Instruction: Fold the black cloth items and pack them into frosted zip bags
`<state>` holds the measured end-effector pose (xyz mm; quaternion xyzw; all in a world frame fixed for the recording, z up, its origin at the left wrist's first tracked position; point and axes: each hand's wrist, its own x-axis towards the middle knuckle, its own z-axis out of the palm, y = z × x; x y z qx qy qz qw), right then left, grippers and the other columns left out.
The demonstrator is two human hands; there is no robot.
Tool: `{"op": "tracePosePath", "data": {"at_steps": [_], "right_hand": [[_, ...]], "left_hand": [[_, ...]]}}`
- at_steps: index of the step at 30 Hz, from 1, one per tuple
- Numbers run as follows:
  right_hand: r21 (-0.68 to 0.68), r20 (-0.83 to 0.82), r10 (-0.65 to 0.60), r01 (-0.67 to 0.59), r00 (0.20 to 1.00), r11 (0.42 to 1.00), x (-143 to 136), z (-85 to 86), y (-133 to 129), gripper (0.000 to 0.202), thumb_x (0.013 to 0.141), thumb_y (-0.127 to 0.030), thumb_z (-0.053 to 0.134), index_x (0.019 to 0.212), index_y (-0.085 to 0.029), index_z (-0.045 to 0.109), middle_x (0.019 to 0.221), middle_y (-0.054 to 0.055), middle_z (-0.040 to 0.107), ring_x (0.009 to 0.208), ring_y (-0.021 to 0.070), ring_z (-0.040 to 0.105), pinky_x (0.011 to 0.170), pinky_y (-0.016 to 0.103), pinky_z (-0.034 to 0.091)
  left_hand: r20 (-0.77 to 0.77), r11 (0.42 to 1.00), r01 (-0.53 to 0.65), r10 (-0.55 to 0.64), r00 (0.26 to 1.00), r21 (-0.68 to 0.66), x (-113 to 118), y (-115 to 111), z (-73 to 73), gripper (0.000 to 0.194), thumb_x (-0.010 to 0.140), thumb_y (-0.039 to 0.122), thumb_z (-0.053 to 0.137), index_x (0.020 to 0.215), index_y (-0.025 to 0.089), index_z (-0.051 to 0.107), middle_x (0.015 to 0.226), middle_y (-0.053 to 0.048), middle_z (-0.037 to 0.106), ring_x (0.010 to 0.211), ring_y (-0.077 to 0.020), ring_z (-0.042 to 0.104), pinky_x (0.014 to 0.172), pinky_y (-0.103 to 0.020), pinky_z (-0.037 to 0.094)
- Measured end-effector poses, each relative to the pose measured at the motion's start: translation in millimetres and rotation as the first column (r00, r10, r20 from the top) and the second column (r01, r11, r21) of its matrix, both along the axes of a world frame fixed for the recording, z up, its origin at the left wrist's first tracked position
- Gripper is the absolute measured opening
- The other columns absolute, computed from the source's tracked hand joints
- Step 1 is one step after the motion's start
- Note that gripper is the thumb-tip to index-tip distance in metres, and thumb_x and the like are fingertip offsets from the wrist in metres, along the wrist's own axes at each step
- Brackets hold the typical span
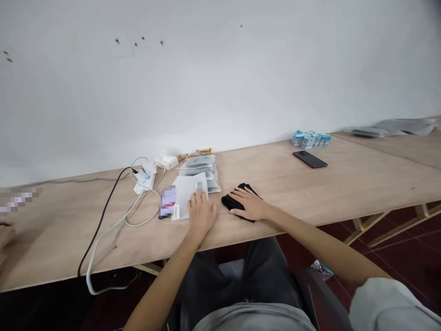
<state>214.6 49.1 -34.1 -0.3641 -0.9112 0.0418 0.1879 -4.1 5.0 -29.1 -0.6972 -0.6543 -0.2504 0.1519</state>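
Note:
My left hand (pixel 201 214) rests at the lower right edge of a frosted plastic bag (pixel 184 197) with small printed labels. Its fingertips touch the bag, and the thumb stands apart. On a folded black cloth item (pixel 248 187), my right hand (pixel 253 203) lies flat with the fingers stretched out. The cloth's exact kind cannot be made out. Just behind the frosted bag is a stack of similar plastic bags (pixel 198 171) with dark contents. A phone with a blurred, lit screen (pixel 167 201) sits partly under the bag's left side.
White power strip and adapters (pixel 146 179) stand to the left, with cables (pixel 103 239) hanging over the front edge. Yellow wrappers (pixel 204 151) lie by the wall. A dark phone (pixel 310 159) and blue-white small packs (pixel 311 139) are at right. Another person's hand (pixel 5 236) shows far left.

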Motion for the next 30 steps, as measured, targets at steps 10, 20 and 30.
{"op": "tracePosePath", "data": {"at_steps": [10, 20, 30], "right_hand": [[0.026, 0.054, -0.364, 0.363, 0.930, 0.931, 71, -15.7, 16, 0.064, 0.094, -0.055, 0.038, 0.141, -0.014, 0.047, 0.146, 0.014, 0.048, 0.140, 0.0314, 0.035, 0.117, 0.052, 0.023], [0.210, -0.264, -0.396, 0.453, 0.880, 0.867, 114, -4.1, -13, 0.046, 0.096, -0.039, 0.041, 0.135, -0.017, 0.049, 0.141, 0.015, 0.053, 0.131, 0.0297, 0.048, 0.111, 0.051, 0.036], [0.134, -0.168, -0.004, 0.026, 0.986, 0.991, 28, 27.4, -43, 0.048, 0.081, 0.000, 0.038, 0.122, -0.015, 0.058, 0.126, 0.013, 0.064, 0.115, 0.0242, 0.060, 0.096, 0.040, 0.049]], "left_hand": [[-0.239, 0.988, -0.153, 0.150, 0.959, 0.007, 4, 8, 23.1, 0.025, 0.088, 0.011, 0.041, 0.095, 0.009, 0.065, 0.127, -0.020, 0.055, 0.116, -0.0360, 0.049, 0.089, -0.047, 0.043], [-0.272, 0.972, 0.216, -0.184, 0.945, 0.094, 57, 7, 43.7, 0.018, 0.089, 0.012, 0.047, 0.095, 0.016, 0.064, 0.133, -0.013, 0.055, 0.122, -0.0331, 0.047, 0.094, -0.046, 0.041], [0.014, 0.901, 0.417, -0.422, 0.907, 0.122, 67, 12, 43.5, 0.004, 0.088, 0.018, 0.058, 0.085, 0.021, 0.059, 0.123, -0.007, 0.060, 0.115, -0.0253, 0.050, 0.094, -0.039, 0.042]]}}
